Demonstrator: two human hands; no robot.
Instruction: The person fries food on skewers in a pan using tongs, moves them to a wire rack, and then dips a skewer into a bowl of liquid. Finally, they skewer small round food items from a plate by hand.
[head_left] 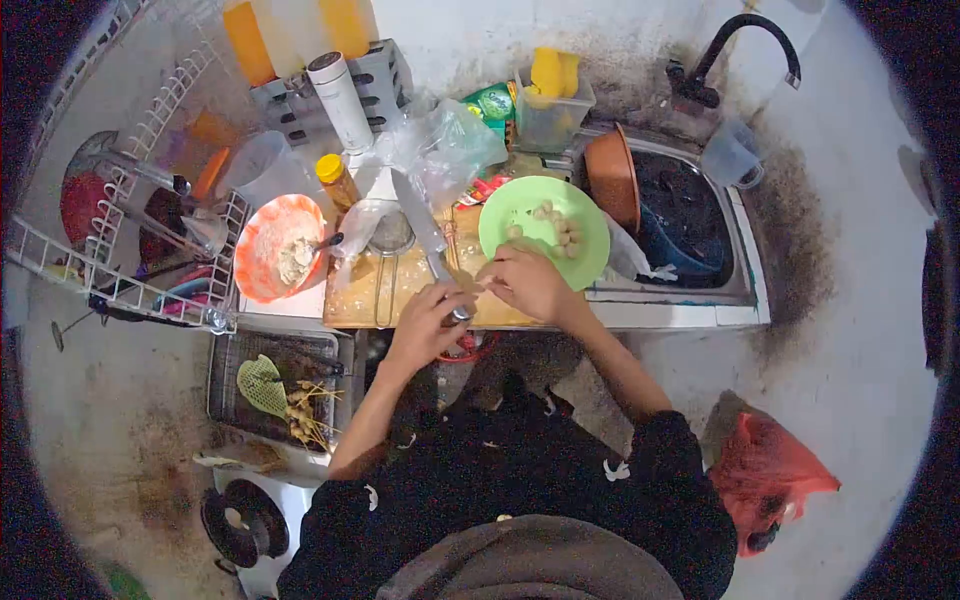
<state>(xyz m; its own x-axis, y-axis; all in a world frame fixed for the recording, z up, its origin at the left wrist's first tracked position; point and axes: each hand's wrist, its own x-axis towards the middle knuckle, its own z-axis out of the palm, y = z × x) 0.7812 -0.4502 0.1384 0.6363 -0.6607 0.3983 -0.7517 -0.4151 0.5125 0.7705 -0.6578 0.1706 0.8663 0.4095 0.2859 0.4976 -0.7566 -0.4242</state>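
Observation:
My left hand is closed at the front edge of a wooden cutting board, its fingers over the handle of a large knife. Whether it grips the handle or something small above it, I cannot make out. Close beside it, my right hand is pinched, with a small pale piece showing between the two hands. Just beyond my right hand sits a light green plate with several small brownish balls. Thin sticks and a wire strainer lie on the board.
An orange-and-white bowl of pale dough and a yellow-capped bottle stand left. A sink holding a brown basin is at right. Below left, a tray holds skewered food. A red bag hangs low right.

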